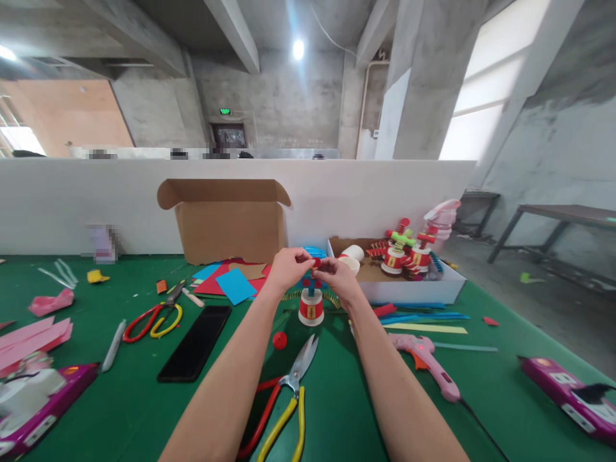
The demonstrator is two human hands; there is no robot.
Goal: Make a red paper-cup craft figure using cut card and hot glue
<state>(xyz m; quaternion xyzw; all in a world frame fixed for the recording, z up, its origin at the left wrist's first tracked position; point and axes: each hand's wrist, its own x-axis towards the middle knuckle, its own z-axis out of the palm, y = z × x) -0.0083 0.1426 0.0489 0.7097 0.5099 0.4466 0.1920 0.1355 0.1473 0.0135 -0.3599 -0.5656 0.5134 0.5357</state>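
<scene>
My left hand [289,268] and my right hand [341,277] meet in front of me, fingertips pinched together on a small red paper piece [316,263]. Just beneath them stands a paper-cup figure [311,310], its white cup wrapped in a red band with a gold label. Blue paper forms its upper part, and folded paper springs stick out at both sides. My fingers partly cover the top of the figure. A round red paper disc [280,340] lies in front of the cup. Nearer to me, between my forearms, rest large scissors [294,378] with red and yellow handles.
A white box [409,292] at the back right holds cups and similar finished figures. A pink glue gun [423,354] lies by my right forearm, near paper strips [423,317]. To the left are a phone [195,343], smaller scissors [156,317] and coloured paper [235,285]. Purple power strips [572,398] flank the table.
</scene>
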